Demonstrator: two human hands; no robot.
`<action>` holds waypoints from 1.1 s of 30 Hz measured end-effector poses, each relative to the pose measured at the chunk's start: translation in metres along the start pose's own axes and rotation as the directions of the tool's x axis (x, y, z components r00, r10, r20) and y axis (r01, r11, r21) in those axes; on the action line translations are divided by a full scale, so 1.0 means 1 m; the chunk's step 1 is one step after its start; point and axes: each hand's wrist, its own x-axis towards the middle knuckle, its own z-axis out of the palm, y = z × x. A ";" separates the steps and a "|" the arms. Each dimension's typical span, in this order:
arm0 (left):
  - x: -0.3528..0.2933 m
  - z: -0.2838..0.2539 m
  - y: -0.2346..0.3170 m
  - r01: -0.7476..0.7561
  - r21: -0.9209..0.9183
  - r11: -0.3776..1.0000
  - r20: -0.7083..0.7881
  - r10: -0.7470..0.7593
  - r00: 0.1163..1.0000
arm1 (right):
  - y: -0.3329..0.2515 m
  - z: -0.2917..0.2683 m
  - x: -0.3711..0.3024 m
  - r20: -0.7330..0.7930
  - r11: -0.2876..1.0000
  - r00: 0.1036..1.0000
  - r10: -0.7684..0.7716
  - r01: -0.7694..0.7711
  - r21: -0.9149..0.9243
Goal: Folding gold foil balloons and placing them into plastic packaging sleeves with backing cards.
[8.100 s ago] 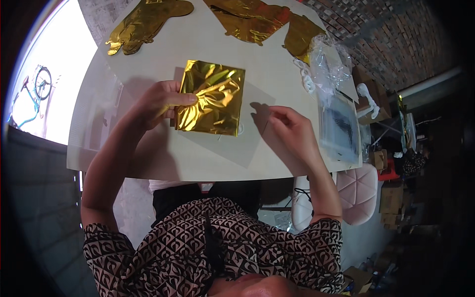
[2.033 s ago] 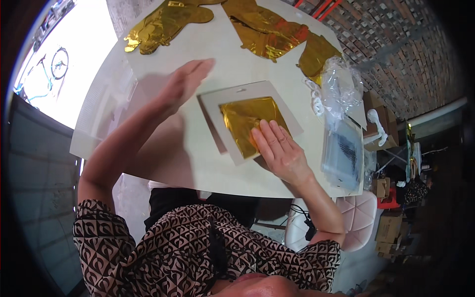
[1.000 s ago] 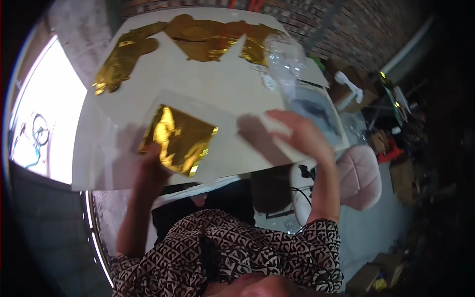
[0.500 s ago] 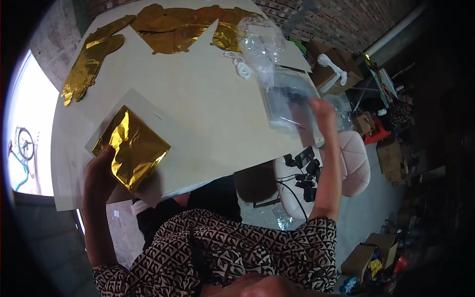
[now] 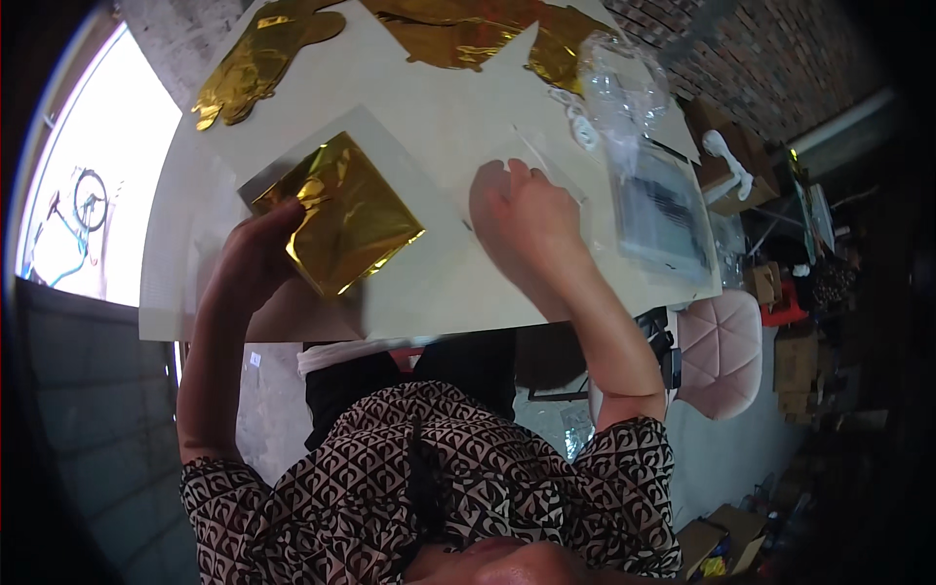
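Note:
My left hand (image 5: 258, 249) grips the left edge of a folded gold foil balloon (image 5: 356, 219), a shiny square held over the table. Behind the gold square shows a grey translucent sheet (image 5: 363, 124). My right hand (image 5: 538, 216) is over the middle of the table, its fingers pinched on a thin, clear plastic bag (image 5: 558, 164); only its pale edges show. To the right of that hand lies a stack of clear plastic bags (image 5: 663, 219).
Flat gold foil balloons (image 5: 258, 63) lie along the table's (image 5: 439, 292) far side. A crumpled clear plastic bag (image 5: 624, 83) and white ribbon (image 5: 582, 129) are at the far right. A pale padded chair (image 5: 720, 351) stands beyond the right edge, near cardboard boxes (image 5: 798, 366).
My right hand has come left from the stack of clear bags to the middle of the table, with a thin bag in its fingers. My left hand still holds the gold square. The view has shifted.

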 end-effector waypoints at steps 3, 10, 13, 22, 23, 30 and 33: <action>-0.003 -0.006 0.004 0.026 0.028 0.999 -0.024 -0.026 0.999 | 0.009 -0.004 0.007 0.104 0.974 0.992 -0.067 0.042 0.222; -0.015 -0.023 0.022 -0.017 0.010 1.000 -0.047 0.017 0.999 | 0.064 0.001 -0.010 -0.089 0.580 0.582 -0.808 0.813 0.054; -0.010 -0.029 0.030 -0.025 -0.023 0.999 -0.010 0.025 1.000 | 0.039 0.011 -0.014 -0.078 0.711 0.719 -0.691 0.695 0.107; -0.010 -0.035 0.036 0.050 0.272 0.961 -0.127 -0.016 0.992 | 0.009 0.024 0.021 -0.201 0.411 0.433 -0.879 0.900 0.143; -0.013 -0.035 0.038 0.059 0.295 0.954 -0.111 -0.027 0.993 | 0.009 0.027 0.021 -0.183 0.333 0.359 -0.915 0.930 0.156; -0.019 -0.032 0.047 -0.038 0.336 0.941 -0.104 0.078 0.992 | 0.015 0.024 0.017 -0.125 0.287 0.307 -0.943 0.945 0.154; -0.016 -0.032 0.048 -0.112 0.319 0.941 -0.109 0.154 0.982 | 0.004 0.029 0.012 -0.281 0.380 0.398 -0.873 0.918 0.116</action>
